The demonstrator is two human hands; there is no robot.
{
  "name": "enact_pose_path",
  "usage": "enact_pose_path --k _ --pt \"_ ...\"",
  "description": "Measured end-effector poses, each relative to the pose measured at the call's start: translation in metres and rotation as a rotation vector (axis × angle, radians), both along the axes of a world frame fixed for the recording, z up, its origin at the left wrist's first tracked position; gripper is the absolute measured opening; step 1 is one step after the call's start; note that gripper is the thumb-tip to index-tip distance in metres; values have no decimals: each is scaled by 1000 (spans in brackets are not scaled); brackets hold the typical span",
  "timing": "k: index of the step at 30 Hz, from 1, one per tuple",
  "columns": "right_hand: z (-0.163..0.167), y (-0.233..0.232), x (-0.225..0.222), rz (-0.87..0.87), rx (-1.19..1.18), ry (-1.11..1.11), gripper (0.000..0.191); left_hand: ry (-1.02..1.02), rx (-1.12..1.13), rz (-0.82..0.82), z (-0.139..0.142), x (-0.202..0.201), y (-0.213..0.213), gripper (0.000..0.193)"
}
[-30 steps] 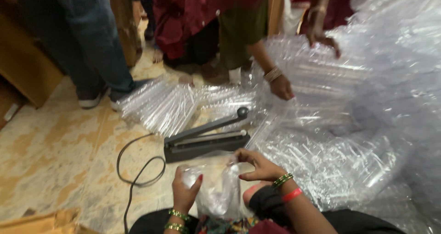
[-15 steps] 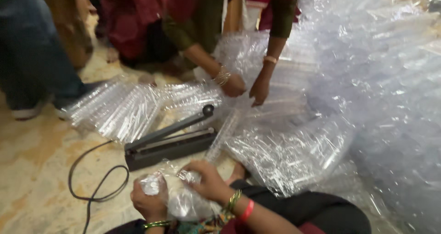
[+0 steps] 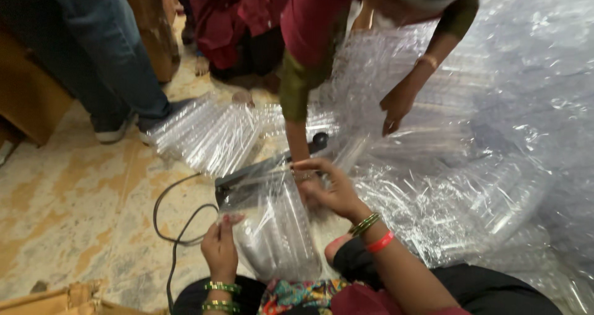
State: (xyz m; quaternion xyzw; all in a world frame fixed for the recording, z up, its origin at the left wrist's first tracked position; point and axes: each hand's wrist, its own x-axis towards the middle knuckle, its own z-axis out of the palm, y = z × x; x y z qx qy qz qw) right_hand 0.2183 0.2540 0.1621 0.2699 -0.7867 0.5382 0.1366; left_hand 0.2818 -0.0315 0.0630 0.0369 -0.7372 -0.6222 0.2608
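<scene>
Seen from the head camera: a clear plastic bag of stacked transparent cups, held up lengthwise just in front of a black heat sealer on the worn stone floor. Left hand, with green bangles at the wrist, pinched on the bag's lower left edge below the sealer, thumb and fingers closed on the film. Right hand, wearing bangles and a red band, curled over the bag's upper right corner just beside the sealer's bar, fingers bent around the plastic. Black power cord looping over the floor left of the sealer. More filled cup sleeves piled behind the sealer, a large heap of the same bagged cups spreading to its right. A co-worker in a maroon top, bent over beyond the sealer, one hand reaching down into the heap. Another person's jeans-clad legs standing far left of the sealer.
</scene>
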Motion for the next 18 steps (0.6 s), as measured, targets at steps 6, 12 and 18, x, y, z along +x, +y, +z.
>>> enact_pose_path --k 6,12,18 --pt "29 -31 -5 399 472 269 89 99 340 -312 8 -9 11 29" --pt "44 -39 -32 360 862 149 98 76 353 -336 15 -3 6 23" --pt "53 -33 -35 171 1155 322 20 -7 196 -249 25 7 -7 17"
